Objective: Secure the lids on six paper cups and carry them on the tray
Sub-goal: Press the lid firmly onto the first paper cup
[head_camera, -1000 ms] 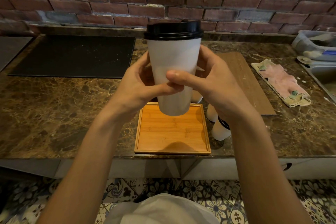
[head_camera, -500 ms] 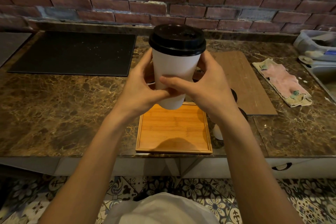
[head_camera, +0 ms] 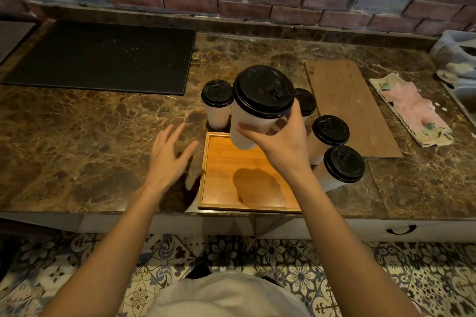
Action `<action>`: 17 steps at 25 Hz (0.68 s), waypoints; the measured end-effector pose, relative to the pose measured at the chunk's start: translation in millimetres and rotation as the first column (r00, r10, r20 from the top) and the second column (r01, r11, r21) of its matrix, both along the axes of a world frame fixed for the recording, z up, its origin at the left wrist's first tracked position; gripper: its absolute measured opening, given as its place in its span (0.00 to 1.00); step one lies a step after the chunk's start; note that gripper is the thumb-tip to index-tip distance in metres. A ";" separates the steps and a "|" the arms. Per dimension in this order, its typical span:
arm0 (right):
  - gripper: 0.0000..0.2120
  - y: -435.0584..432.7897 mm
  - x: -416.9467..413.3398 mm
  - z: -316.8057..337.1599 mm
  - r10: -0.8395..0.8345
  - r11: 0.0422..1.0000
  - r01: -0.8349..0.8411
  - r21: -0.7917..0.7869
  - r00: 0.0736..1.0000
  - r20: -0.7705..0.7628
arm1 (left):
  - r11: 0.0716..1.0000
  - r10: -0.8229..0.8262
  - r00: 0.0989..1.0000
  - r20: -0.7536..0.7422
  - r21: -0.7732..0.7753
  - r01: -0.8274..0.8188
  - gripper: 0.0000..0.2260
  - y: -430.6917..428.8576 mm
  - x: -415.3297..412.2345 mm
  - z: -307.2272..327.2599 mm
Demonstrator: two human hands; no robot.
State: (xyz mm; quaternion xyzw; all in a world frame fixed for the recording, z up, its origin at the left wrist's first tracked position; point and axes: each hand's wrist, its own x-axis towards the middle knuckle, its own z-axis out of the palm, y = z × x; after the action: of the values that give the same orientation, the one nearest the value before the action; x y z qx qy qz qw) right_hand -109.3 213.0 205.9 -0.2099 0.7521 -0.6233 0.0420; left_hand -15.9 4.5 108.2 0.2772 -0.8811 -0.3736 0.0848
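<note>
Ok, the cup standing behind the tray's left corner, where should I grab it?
Probably round the cup's paper wall, below the lid, from the left with the left hand: it stands upright, that side is free, and the held cup crowds its right.

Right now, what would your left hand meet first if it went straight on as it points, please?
Likely the black mat, at its near right corner, after bare counter; the left hand might narrowly miss the far-left lidded cup. Depth is unclear.

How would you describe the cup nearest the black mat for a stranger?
Find the wooden tray at the marble counter's front edge. Just beyond its far left corner stands a white, black-lidded cup. It stands alone; the other standing cups cluster on the tray's right.
</note>
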 end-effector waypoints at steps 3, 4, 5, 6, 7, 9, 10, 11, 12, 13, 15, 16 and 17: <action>0.41 -9.0 -3.9 -31.4 -0.022 0.998 0.021 0.063 1.000 0.014 | 0.963 -0.004 0.972 0.235 -0.261 0.067 0.31 -10.7 8.3 -50.1; 0.41 -12.7 -4.9 -41.6 -0.028 0.996 0.025 0.085 0.999 0.029 | 0.950 -0.013 0.957 0.290 -0.295 0.102 0.31 -12.7 9.6 -61.9; 0.41 -15.9 -5.7 -51.2 -0.031 0.995 0.025 0.102 0.998 0.053 | 0.942 -0.019 0.944 0.331 -0.310 0.128 0.31 -13.6 9.7 -71.2; 0.41 -18.9 -6.3 -60.0 -0.029 0.993 0.020 0.118 0.997 0.076 | 0.938 -0.026 0.933 0.358 -0.315 0.146 0.31 -13.4 9.0 -78.2; 0.42 -22.3 -6.8 -68.1 -0.025 0.991 0.012 0.137 0.995 0.094 | 0.935 -0.031 0.926 0.375 -0.316 0.160 0.30 -12.9 8.0 -83.3; 0.43 -29.8 -8.3 -82.2 -0.014 0.985 -0.008 0.172 0.992 0.129 | 0.927 -0.038 0.923 0.383 -0.331 0.176 0.30 -10.7 5.1 -89.6; 0.44 -33.2 -9.2 -88.3 -0.014 0.982 -0.014 0.186 0.989 0.145 | 0.923 -0.039 0.927 0.373 -0.343 0.176 0.29 -9.1 3.9 -91.5; 0.44 -35.9 -10.1 -94.0 -0.017 0.980 -0.015 0.200 0.987 0.158 | 0.919 -0.038 0.934 0.355 -0.355 0.173 0.29 -7.0 2.8 -93.0; 0.43 -38.5 -11.0 -99.7 -0.020 0.977 -0.016 0.214 0.986 0.165 | 0.914 -0.038 0.940 0.338 -0.369 0.169 0.28 -5.2 1.7 -94.8; 0.43 -40.8 -11.8 -105.2 -0.024 0.973 -0.015 0.229 0.985 0.170 | 0.908 -0.036 0.943 0.329 -0.384 0.168 0.28 -4.0 1.2 -96.5; 0.43 -46.2 -14.5 -114.6 -0.037 0.967 -0.011 0.256 0.983 0.181 | 0.901 -0.028 0.942 0.336 -0.401 0.169 0.28 -4.1 -1.0 -100.4; 0.43 -48.4 -16.2 -118.7 -0.044 0.965 -0.007 0.262 0.981 0.187 | 0.902 -0.025 0.940 0.341 -0.398 0.168 0.28 -4.7 -1.7 -101.6; 0.43 -50.9 -18.4 -122.9 -0.048 0.964 -0.004 0.265 0.980 0.192 | 0.905 -0.022 0.938 0.346 -0.392 0.166 0.28 -5.5 -2.3 -102.4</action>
State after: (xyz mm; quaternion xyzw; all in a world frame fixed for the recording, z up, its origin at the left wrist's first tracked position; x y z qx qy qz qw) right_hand -127.7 162.1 83.0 -0.1313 0.8230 -0.5354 0.1369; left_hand -18.2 -0.9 5.8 0.2687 -0.9542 -0.1290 -0.0267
